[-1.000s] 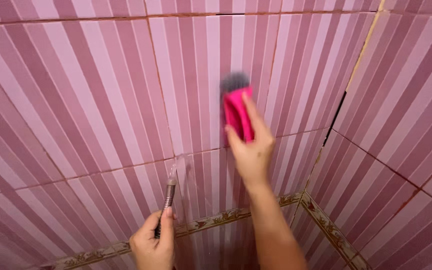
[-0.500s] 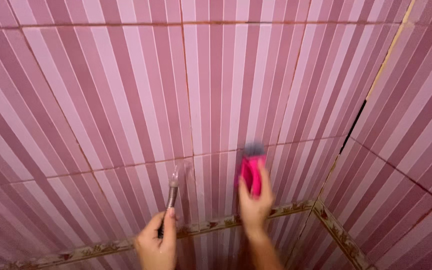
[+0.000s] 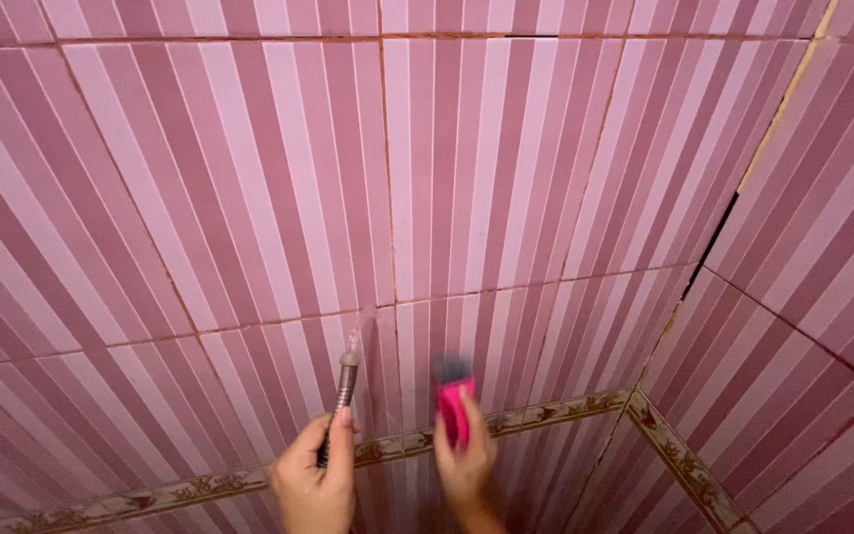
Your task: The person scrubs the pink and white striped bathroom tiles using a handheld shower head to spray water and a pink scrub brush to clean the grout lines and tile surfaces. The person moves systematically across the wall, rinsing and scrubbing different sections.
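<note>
My right hand (image 3: 467, 463) grips a bright pink scrub brush (image 3: 453, 402) with dark bristles. The brush is pressed against the pink striped wall tiles (image 3: 279, 178), low on the wall just above the border. My left hand (image 3: 314, 480) holds a metal hose nozzle (image 3: 344, 388), thumb along its stem. The nozzle's tip points up at the tiles, and a thin stream of water runs down the wall beside it. The two hands are close together near the bottom of the view.
A patterned floral border strip (image 3: 536, 414) runs across the wall below the hands. The wall meets a second tiled wall (image 3: 822, 257) at a corner on the right, where a dark gap shows in the joint.
My right hand has dragged the pink brush down the wall, from the upper tile to just above the border strip. The left hand and nozzle have stayed nearly still.
</note>
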